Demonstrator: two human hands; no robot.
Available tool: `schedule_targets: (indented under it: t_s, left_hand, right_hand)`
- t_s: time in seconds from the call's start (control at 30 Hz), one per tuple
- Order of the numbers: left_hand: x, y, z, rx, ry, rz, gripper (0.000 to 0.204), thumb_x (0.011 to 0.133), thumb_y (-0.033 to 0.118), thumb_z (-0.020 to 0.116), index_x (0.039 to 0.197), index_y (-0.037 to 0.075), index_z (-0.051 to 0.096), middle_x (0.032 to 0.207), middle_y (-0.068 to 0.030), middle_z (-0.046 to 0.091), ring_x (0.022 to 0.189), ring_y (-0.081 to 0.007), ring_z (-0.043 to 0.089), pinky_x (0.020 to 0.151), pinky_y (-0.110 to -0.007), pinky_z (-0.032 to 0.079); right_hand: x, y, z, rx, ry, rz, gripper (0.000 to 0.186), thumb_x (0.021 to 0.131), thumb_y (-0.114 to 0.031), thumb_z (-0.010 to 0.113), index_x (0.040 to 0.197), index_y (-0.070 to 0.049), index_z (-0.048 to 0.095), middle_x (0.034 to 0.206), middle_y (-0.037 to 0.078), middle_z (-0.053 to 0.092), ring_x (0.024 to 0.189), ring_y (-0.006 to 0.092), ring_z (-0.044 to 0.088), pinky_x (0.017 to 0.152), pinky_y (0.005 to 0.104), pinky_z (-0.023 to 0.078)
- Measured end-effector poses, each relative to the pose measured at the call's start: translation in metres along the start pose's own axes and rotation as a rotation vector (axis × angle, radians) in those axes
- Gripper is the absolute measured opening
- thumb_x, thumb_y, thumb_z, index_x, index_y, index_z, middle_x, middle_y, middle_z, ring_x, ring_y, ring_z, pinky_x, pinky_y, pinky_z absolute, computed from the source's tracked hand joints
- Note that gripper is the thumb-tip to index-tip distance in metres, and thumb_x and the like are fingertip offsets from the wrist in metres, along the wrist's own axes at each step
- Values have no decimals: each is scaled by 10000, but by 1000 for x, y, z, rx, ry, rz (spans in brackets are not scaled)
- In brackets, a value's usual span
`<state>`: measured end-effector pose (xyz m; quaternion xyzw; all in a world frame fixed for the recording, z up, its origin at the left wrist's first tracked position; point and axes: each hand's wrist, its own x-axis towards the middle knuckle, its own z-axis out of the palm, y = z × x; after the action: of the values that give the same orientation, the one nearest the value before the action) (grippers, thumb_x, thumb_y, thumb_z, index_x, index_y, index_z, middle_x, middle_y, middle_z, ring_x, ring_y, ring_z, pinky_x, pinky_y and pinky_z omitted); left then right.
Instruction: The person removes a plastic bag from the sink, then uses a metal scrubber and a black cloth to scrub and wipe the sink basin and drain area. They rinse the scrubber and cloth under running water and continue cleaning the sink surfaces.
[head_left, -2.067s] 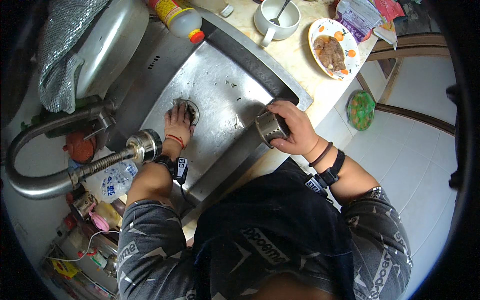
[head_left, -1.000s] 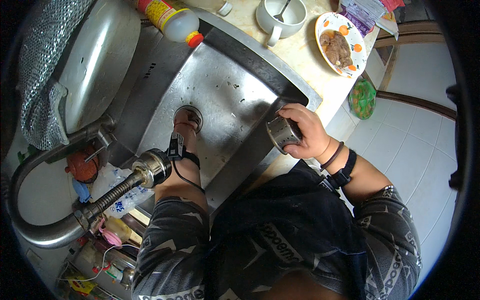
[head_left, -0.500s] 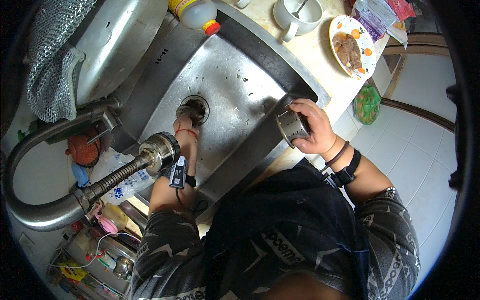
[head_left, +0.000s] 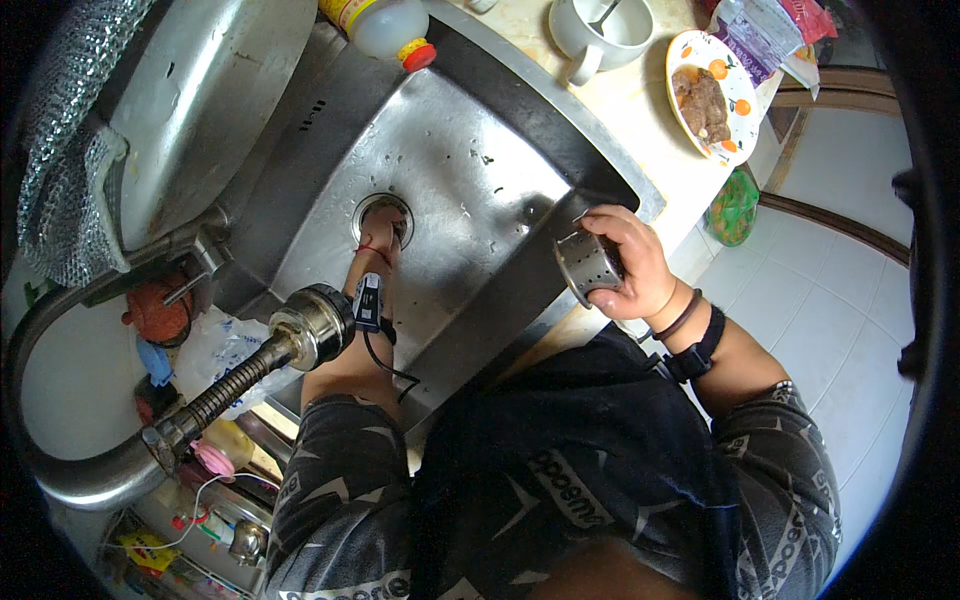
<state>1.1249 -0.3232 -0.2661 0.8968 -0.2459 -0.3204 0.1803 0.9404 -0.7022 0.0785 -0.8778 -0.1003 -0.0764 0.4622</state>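
Note:
My left hand [head_left: 380,226] reaches down into the round drain hole [head_left: 409,226] in the metal sink [head_left: 455,175]. Its fingers are hidden inside the opening, so their grip does not show. At the sink's right edge, my right hand [head_left: 643,265] is closed around a sink strainer basket [head_left: 588,266], a short metal cup with small holes in its wall. The basket is tipped on its side, its rim toward the sink. Wet spots and small dark bits of food lie on the sink floor.
A curved faucet [head_left: 315,325] hangs over the left forearm. A large metal pan [head_left: 205,110] leans at the left, and a red-capped bottle [head_left: 385,30] stands by the far rim. On the counter are a white cup [head_left: 625,35] and a plate [head_left: 740,135] with brown food.
My left hand has gone deeper into the drain, its fingers now out of sight. The right hand holds the strainer basket in nearly the same place.

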Motion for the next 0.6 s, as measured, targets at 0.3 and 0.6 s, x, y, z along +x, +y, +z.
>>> schedule_targets:
  t_s: [0.3, 0.6]
  left_hand:
    - [-61, 111, -90, 845, -463, 73, 433, 858, 184, 554, 1245, -8, 541, 1283, -172, 545, 1187, -276, 506, 970, -363, 392]
    - [-79, 135, -105, 851, -279, 149, 476, 851, 144, 504, 1299, -16, 498, 1328, -182, 517, 1251, -285, 466, 1043, -392, 321]
  right_hand:
    - [0, 2, 2, -22, 8, 2, 657, 757, -520, 643, 1153, -8, 531, 1072, 218, 586, 960, 393, 603, 820, 414, 505]
    - [0, 2, 1, -5, 7, 4, 650, 754, -510, 649, 1156, -16, 525, 1079, 212, 585, 967, 393, 599, 837, 421, 500]
